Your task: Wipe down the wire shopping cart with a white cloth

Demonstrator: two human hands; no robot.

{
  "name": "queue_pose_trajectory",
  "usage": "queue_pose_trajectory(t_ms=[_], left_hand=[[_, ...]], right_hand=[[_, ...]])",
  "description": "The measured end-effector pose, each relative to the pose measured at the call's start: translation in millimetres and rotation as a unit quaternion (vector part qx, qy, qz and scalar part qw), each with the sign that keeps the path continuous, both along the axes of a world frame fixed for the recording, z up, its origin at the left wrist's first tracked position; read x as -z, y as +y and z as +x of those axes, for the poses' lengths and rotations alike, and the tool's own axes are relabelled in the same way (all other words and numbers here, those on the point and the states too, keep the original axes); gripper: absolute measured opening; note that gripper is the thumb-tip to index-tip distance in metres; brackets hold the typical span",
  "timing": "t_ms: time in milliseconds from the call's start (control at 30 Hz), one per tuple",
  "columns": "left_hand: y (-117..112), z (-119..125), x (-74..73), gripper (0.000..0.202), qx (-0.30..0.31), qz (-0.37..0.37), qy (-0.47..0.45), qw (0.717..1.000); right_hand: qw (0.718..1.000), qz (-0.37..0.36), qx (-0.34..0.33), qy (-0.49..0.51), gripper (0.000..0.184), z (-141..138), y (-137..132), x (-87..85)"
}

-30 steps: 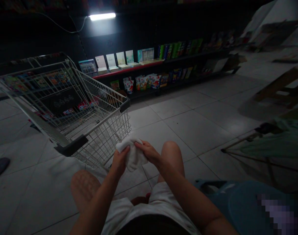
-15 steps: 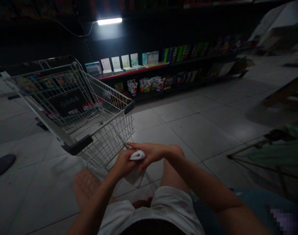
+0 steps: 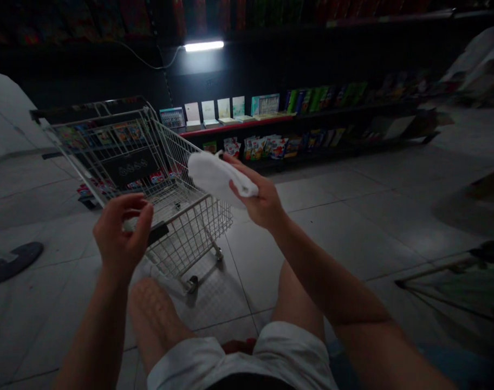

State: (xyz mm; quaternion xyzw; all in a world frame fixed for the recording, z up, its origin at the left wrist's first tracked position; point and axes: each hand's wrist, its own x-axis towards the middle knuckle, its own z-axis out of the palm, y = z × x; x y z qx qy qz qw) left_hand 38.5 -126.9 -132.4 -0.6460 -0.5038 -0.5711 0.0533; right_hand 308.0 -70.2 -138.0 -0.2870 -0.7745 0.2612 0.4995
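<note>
A folded white cloth (image 3: 214, 176) is in my right hand (image 3: 260, 197), with the thumb on one side and the fingers on the other. It is held up in front of the near end of a metal shopping cart (image 3: 190, 238), its far part blurred. My left hand (image 3: 123, 233) is raised apart from the cloth, close to the cart's near left corner as seen in the view. Its fingers are curled, with a gap between them and the thumb, and nothing shows in it. The cart's wire basket shows no goods inside.
Behind the cart runs a dark shelf (image 3: 247, 120) with upright booklets, boxes and bagged goods, lit by a tube lamp (image 3: 204, 46). A dark round base (image 3: 17, 262) stands on the tiled floor at left. At right is a folding frame with green fabric (image 3: 462, 292).
My hands, together on the white cloth before, have come apart. The right hand has lifted the cloth up and forward; the left has let go and moved left. The view has shifted slightly.
</note>
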Motion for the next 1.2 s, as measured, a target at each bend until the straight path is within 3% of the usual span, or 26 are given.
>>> queue_pose_trajectory(t_ms=[100,200,267,333,433,567,733,867,1000,1067,1133,1200], left_hand=[[30,-24,-6.3,0.031,-0.002,-0.023,-0.057,0.998],[53,-33,-2.6,0.038,0.042,-0.097,-0.043,0.993],[60,-34,0.8,0.044,0.086,-0.158,-0.036,0.983],[62,-33,3.1,0.049,0.104,-0.193,-0.04,0.975],[56,-28,4.6,0.052,0.063,-0.186,-0.003,0.98],[42,-16,6.2,0.054,0.029,-0.151,0.046,0.987],[36,-13,8.7,0.056,0.06,-0.131,0.005,0.99],[39,-20,12.5,0.056,0.081,-0.11,-0.045,0.99],[39,-24,13.7,0.055,0.082,-0.117,-0.028,0.989],[38,-24,12.0,0.056,0.048,-0.13,0.031,0.99],[35,-21,8.7,0.058,0.006,-0.166,0.105,0.98],[33,-15,4.2,0.057,-0.019,-0.25,0.169,0.953]], right_hand=[[0.976,0.182,0.034,-0.117,0.05,-51,3,10.3],[0.935,0.233,-0.007,-0.266,0.049,-95,3,37.4],[0.922,0.235,-0.019,-0.307,0.054,-107,5,49.6],[0.922,0.232,-0.03,-0.309,0.057,-108,7,51.2],[0.937,0.202,-0.036,-0.281,0.046,-105,10,40.1],[0.943,0.155,-0.061,-0.287,0.062,-109,10,27.6],[0.937,0.156,-0.098,-0.295,0.089,-106,11,22.2],[0.941,0.106,-0.084,-0.312,0.08,-110,13,17.0],[0.91,0.194,0.02,-0.366,0.062,-130,8,28.1],[0.894,0.25,0.028,-0.37,0.049,-131,14,36.1],[0.887,0.281,0.007,-0.365,0.046,-117,30,41.3],[0.89,0.275,0.018,-0.363,0.047,-91,53,42.9]])
